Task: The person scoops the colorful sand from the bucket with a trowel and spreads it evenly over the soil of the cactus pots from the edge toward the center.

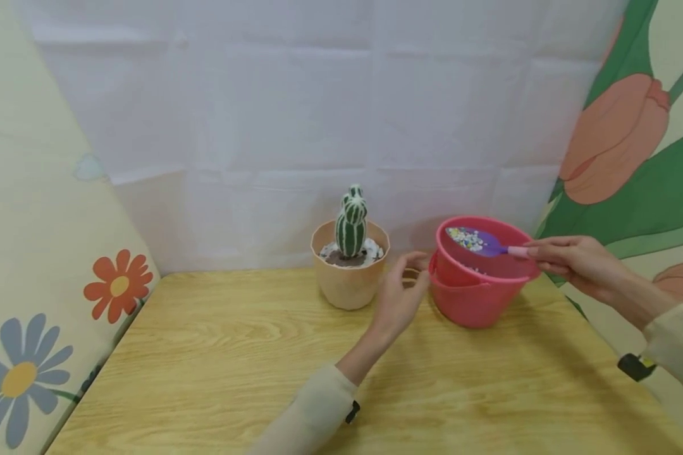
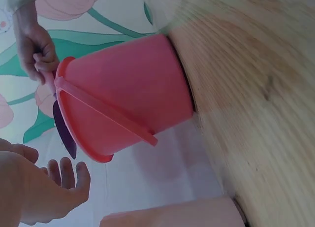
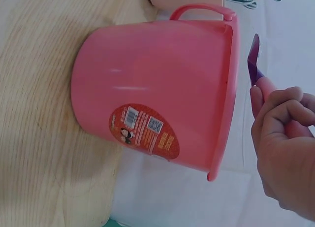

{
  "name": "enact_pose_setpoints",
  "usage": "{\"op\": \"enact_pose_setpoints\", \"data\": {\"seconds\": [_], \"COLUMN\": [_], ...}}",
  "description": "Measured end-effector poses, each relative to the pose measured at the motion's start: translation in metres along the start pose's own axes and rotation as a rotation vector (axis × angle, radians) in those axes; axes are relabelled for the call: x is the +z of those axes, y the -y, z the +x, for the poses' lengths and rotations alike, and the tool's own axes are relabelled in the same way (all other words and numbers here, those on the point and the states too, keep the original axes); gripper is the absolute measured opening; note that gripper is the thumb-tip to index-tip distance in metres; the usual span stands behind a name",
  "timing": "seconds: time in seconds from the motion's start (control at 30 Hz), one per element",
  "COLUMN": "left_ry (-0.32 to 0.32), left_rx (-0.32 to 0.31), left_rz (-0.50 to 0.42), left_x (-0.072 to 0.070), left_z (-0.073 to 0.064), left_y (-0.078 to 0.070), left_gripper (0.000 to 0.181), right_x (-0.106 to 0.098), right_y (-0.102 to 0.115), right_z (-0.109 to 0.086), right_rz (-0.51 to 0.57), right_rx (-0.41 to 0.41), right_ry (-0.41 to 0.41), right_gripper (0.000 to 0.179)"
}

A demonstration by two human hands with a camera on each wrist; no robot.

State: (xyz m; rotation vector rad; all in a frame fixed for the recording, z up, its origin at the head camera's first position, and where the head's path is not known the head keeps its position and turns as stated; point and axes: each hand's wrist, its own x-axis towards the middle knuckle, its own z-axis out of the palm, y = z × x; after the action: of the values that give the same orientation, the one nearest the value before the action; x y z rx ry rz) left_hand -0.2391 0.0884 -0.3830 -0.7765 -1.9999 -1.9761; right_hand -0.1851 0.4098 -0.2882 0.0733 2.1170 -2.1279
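Note:
My right hand (image 1: 583, 262) grips the pink handle of a small purple trowel (image 1: 492, 244). Its blade, loaded with white, yellow and blue pebbles (image 1: 465, 238), is held level over the mouth of a pink bucket (image 1: 469, 306). More pebbles show inside the bucket, partly hidden by the near rim. My left hand (image 1: 401, 294), fingers loosely bent and holding nothing, hovers between the bucket and a peach flowerpot (image 1: 350, 287). In that pot stands a green striped cactus (image 1: 351, 234), with white and brown material around its base.
Flowerpot and bucket stand near the back edge of a wood-grain table (image 1: 222, 366). A white cloth (image 1: 273, 114) hangs behind them. Flower-printed panels (image 1: 649, 164) border the table on both sides. The bucket's handle (image 2: 108, 111) hangs down its side.

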Motion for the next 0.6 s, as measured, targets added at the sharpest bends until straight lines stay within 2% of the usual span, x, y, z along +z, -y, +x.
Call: {"op": "enact_pose_setpoints", "data": {"seconds": [0.27,0.47,0.6], "left_ry": [-0.012,-0.071,-0.135], "left_rx": [0.196,0.366,0.485], "left_rz": [0.251,0.414,0.498], "left_x": [-0.023,-0.044,-0.060], "left_z": [-0.006,-0.012,-0.011], "left_y": [0.001,0.008,0.013], "left_gripper": [0.035,0.036,0.032], "right_x": [0.014,0.025,0.034], "right_y": [0.003,0.007,0.011], "right_z": [0.004,0.010,0.016], "right_rz": [-0.013,0.060,0.036], "right_rx": [-0.002,-0.010,-0.022], "right_ry": [0.032,0.095,0.102], "right_gripper": [0.024,0.026,0.026]}}
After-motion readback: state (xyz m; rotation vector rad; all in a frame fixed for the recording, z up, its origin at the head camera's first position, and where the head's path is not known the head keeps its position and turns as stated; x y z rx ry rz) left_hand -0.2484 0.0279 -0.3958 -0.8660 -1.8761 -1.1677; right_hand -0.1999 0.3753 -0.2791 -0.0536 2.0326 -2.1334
